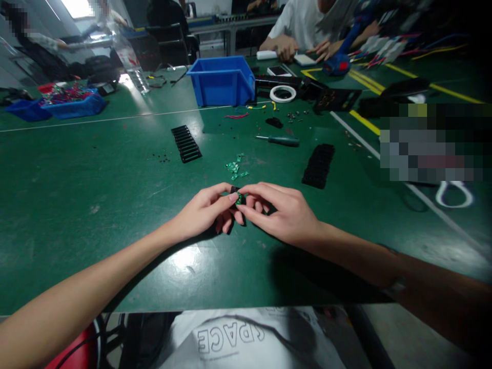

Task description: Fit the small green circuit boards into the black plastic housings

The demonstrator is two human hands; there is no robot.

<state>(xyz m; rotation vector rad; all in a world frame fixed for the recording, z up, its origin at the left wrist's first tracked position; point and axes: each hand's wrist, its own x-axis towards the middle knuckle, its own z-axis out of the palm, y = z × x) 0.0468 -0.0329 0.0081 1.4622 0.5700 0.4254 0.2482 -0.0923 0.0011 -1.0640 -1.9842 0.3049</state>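
Note:
Above the green table (126,179), my left hand (209,207) pinches a small black part (233,189). My right hand (282,210) meets it fingertip to fingertip, with thumb and forefinger closed on a small green piece (239,199) against the black part. Just beyond my fingers lies a loose pile of small green boards (232,167). A slotted black rack (186,144) rests to the left, and a stack of black parts (319,165) to the right. Behind the pile is a screwdriver (283,140) with a dark green handle.
A blue bin (222,82) stands at the back, with a white tape roll (283,94) beside it. Farther left are a plastic bottle (130,61) and a blue tray of wires (73,102). A person (311,25) sits opposite, near a blue power tool (338,62).

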